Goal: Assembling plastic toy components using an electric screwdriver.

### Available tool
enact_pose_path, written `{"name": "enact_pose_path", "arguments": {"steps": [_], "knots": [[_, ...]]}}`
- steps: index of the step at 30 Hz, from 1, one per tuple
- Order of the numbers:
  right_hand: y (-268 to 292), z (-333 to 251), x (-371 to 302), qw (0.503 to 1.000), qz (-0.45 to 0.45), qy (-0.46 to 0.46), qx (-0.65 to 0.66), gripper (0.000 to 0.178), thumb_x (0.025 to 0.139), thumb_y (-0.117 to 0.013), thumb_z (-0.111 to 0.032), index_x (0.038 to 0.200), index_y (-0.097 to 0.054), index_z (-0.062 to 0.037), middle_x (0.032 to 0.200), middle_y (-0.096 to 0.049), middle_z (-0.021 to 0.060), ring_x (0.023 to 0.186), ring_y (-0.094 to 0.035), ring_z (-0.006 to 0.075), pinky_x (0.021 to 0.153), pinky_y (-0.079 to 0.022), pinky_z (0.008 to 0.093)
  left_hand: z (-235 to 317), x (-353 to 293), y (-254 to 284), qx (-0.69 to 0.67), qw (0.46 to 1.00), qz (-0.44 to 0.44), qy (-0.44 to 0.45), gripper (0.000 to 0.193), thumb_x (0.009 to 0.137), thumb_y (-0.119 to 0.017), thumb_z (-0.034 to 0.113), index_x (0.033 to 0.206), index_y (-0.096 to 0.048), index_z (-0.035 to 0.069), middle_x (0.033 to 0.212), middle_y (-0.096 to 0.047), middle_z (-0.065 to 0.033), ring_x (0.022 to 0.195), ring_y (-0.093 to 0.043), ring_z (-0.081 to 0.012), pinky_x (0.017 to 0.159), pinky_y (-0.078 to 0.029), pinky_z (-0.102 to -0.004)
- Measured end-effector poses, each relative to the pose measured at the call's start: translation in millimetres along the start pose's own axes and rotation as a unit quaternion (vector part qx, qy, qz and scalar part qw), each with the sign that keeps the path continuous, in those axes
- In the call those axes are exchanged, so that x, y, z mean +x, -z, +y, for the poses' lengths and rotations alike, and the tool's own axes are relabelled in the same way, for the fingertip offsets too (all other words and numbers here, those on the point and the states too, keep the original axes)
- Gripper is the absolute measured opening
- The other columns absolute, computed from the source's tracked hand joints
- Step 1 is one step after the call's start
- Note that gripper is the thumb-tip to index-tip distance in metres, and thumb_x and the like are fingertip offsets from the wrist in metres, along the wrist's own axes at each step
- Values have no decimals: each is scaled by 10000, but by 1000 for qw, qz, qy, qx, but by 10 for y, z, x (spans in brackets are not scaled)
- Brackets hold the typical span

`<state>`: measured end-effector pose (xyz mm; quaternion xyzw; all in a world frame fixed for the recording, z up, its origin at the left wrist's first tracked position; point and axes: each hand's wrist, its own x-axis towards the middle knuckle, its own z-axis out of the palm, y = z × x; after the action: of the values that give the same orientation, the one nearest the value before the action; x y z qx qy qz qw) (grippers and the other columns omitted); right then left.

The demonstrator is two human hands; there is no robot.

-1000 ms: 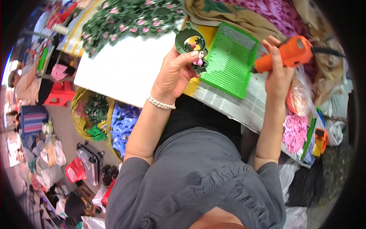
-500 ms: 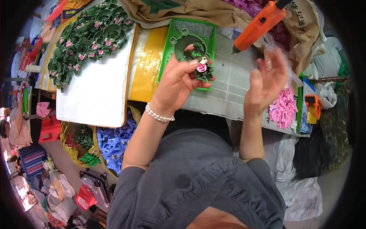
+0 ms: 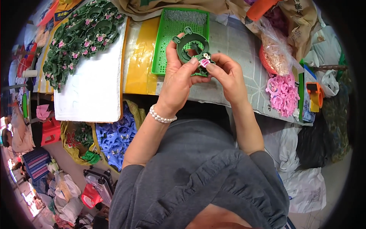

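Observation:
My left hand (image 3: 178, 70) is closed round a dark green plastic part (image 3: 182, 46) with a ring-shaped upper section and small lugs. On its lower end sits a small pink-and-white piece (image 3: 204, 62). My right hand (image 3: 230, 76) has its thumb pressed against that pink piece, its fingers curled behind the part's right edge. Both hands hold the part above the front of the table. Behind it lies a green perforated tray (image 3: 162, 57), with many small grey metal bits (image 3: 187, 17) heaped at its far end.
At left, a heap of similar green parts (image 3: 89, 36) covers a white board (image 3: 91, 87). On the right are a red basket with a clear bag (image 3: 277, 57), pink plastic parts (image 3: 284, 93) and an orange tape dispenser (image 3: 315, 95). An orange tool (image 3: 261, 8) hangs overhead. Blue parts (image 3: 116, 139) fill a sack below.
My right hand has moved left from beside the hanging tool and now grips the green part's lower end along with my left hand. The view has shifted slightly.

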<state>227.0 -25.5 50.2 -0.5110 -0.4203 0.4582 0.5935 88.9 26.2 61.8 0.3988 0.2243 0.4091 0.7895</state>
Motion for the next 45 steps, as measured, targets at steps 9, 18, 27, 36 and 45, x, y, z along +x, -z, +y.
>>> {"name": "enact_pose_path", "arguments": {"steps": [9,18,27,36,45], "knots": [[-46,152,-112,999,-6,-36,18,214,859,-607,-201,849,-627,12,719,-576,-10,675,-482,38,576,-373,208,-87,-115,20,68,997,0,-21,564,934,-394,51,1419,-154,213,1249,-443,-92,1018,-572,-193,743,-571,-354],[-48,294,-177,999,37,2,-19,214,856,-617,-199,757,-623,-9,623,-511,-50,579,-403,15,484,-300,209,-122,-207,34,9,1000,-13,0,521,944,-329,92,1430,-151,148,1274,-459,-122,1028,-579,-219,753,-569,-352],[-28,350,-285,999,9,2,-51,209,847,-620,-201,783,-597,-2,605,-475,-46,574,-391,16,492,-296,207,-210,-252,103,40,998,11,-40,681,863,-560,-12,1435,-215,125,1192,-503,-77,934,-581,-114,693,-538,-240],[-134,314,-288,992,56,23,114,364,840,-630,-136,1147,-522,27,916,-611,57,827,-552,82,697,-436,214,-236,-346,249,144,986,-37,-73,654,877,-554,-7,1438,-237,111,1269,-484,-86,1058,-534,-132,871,-489,-277],[-57,330,-357,999,-4,-24,29,224,831,-676,-136,977,-598,14,762,-598,-9,703,-539,33,637,-441,186,-253,-387,267,194,976,-72,-65,704,862,-540,-47,1452,-193,120,1317,-390,-114,1020,-536,-141,841,-493,-256]]}}
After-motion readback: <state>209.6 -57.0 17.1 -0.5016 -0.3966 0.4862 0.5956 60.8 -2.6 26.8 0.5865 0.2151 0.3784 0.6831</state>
